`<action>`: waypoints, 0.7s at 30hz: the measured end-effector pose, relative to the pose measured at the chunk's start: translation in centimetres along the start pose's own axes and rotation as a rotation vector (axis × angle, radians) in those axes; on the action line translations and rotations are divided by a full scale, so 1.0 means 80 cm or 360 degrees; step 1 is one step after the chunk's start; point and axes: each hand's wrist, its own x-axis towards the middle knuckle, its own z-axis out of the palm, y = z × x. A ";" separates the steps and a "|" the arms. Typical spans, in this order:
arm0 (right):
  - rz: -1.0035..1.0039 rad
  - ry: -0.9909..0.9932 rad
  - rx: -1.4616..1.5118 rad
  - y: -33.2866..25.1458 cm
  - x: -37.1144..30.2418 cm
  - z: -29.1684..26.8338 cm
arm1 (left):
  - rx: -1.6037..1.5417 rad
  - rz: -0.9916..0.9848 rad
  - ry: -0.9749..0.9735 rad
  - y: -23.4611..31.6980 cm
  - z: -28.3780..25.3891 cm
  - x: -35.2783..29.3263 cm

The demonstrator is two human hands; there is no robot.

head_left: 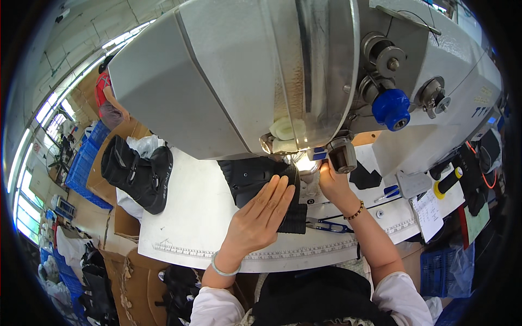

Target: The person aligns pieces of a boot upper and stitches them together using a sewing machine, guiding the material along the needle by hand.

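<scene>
My left hand (263, 209) lies flat, its fingers stretched together over a black boot upper (247, 176) on the white sewing table (185, 223). The upper reaches under the head of a large grey sewing machine (234, 76), where a lamp glows by the needle area. A ribbed black part (294, 219) of the piece sticks out to the right of my left hand. My right hand (334, 185) is raised beside the lit needle area; its fingertips are partly hidden behind a machine knob (342, 155). Blue-handled thread snips (330, 225) lie between my forearms.
A finished-looking black boot (141, 173) stands at the table's left. On the right are a black scrap (365, 177), a metal bobbin (380, 213), a written sheet (427, 214) and a thread cone (448, 183). Cardboard boxes (128, 282) and a blue crate (436, 267) flank me; a person (106, 92) stands far left.
</scene>
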 end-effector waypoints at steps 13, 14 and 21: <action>0.0021 -0.0047 -0.0005 -0.007 0.002 -0.004 | -0.0124 -0.0050 -0.0107 -0.009 -0.008 0.000; -0.0013 -0.0028 -0.0062 -0.010 0.003 -0.005 | -0.0152 -0.0058 -0.0126 -0.009 -0.009 0.001; -0.0027 -0.0053 -0.0068 -0.015 0.003 -0.006 | -0.0237 -0.0125 -0.0157 -0.012 -0.010 -0.002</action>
